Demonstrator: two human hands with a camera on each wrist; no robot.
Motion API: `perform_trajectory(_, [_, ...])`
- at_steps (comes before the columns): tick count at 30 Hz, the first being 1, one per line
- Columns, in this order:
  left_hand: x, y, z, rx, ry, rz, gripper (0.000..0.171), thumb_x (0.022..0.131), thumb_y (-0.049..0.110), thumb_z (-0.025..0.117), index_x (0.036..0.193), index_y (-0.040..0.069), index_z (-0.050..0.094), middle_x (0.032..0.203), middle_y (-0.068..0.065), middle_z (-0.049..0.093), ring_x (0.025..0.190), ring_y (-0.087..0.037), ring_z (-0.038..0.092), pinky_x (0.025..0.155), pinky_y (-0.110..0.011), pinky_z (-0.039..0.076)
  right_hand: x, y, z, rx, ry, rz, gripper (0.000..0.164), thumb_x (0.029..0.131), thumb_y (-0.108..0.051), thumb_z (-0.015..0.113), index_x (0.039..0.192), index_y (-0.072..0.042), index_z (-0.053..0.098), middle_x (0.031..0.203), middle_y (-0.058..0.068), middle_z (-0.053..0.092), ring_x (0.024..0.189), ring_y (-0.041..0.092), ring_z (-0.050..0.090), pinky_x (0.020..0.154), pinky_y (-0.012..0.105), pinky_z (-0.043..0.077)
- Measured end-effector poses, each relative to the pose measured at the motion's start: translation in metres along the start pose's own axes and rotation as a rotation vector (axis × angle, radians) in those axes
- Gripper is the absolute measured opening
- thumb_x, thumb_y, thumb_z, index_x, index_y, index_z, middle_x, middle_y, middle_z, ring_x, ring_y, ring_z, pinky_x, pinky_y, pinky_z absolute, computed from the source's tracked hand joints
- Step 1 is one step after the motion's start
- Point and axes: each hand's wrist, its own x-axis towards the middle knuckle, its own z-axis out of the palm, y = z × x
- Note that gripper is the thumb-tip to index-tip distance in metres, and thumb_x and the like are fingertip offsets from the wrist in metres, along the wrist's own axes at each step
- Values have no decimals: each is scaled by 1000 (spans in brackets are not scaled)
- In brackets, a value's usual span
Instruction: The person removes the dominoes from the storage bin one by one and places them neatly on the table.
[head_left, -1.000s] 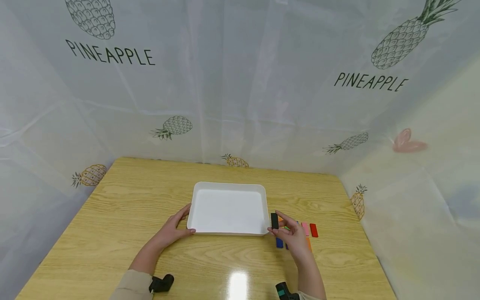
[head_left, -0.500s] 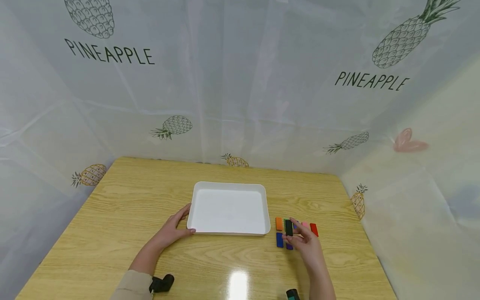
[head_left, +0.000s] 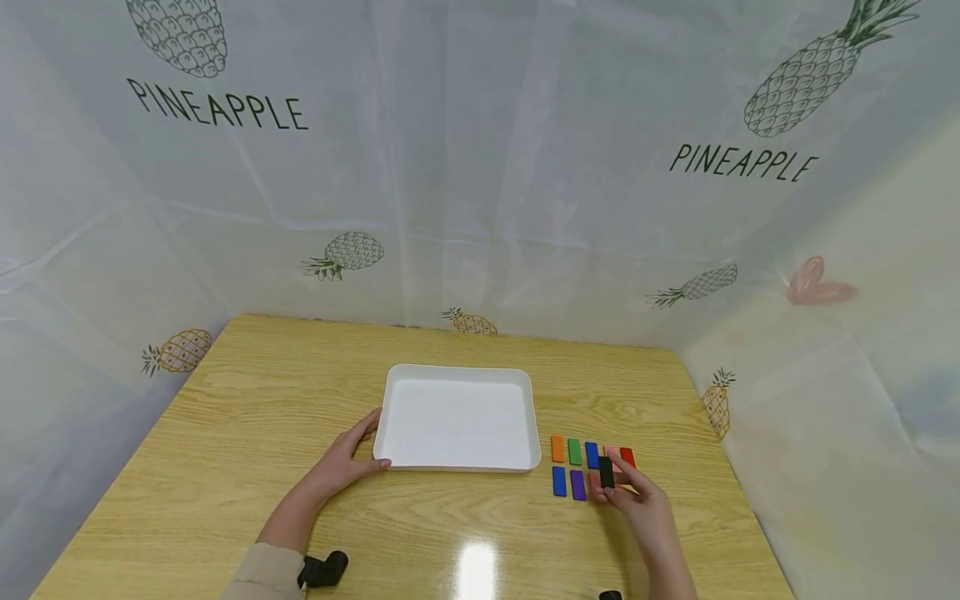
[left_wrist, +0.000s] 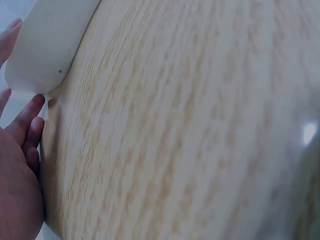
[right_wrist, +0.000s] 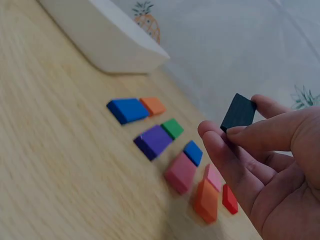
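My right hand (head_left: 643,502) pinches a small black rectangular block (head_left: 607,472) between thumb and fingers, upright in the head view. In the right wrist view the black block (right_wrist: 239,113) is up off the table, above colored blocks standing in two rows. The back row holds orange (head_left: 557,448), green (head_left: 574,452), blue, pink and red (head_left: 627,457) blocks. Blue (head_left: 559,481), purple (head_left: 578,485), rose and orange (right_wrist: 206,201) ones form the front row. My left hand (head_left: 341,458) touches the left front corner of a white tray (head_left: 457,425), thumb and fingers spread along its edges.
The wooden table (head_left: 300,375) carries the tray near its middle and the block rows to the right. A printed pineapple curtain (head_left: 480,167) hangs behind and beside it. Black wrist devices (head_left: 323,569) sit on both wrists.
My right hand has moved right with the black block, away from the tray's right corner and along the block rows, uncovering the left blocks. The left hand and tray stay put.
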Motion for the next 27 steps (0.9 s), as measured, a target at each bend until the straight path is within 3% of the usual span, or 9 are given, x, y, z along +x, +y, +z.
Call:
perform_trajectory(13, [-1, 3, 0, 30, 5, -12, 91, 82, 30, 80, 155, 15, 28, 149, -17, 40, 131, -39, 35, 105, -67, 20, 0, 6, -40, -152, -34, 32, 57, 87, 20, 53, 142, 4, 46, 107, 24, 58, 87, 24, 70, 76, 34, 57])
perform_trajectory(20, [-2, 5, 0, 29, 5, -6, 91, 82, 29, 80, 155, 14, 28, 149, -17, 41, 130, -39, 36, 105, -66, 20, 5, 8, -57, -310, -47, 44, 55, 88, 8, 64, 141, 1, 49, 107, 20, 62, 87, 22, 65, 71, 32, 56])
perform_trajectory(27, [-2, 6, -1, 22, 1, 6, 90, 82, 27, 80, 155, 12, 28, 148, -19, 41, 131, -40, 34, 105, -66, 20, 13, 18, -67, -356, -83, 60, 54, 87, 8, 65, 139, 3, 51, 106, 18, 62, 89, 23, 63, 69, 30, 55])
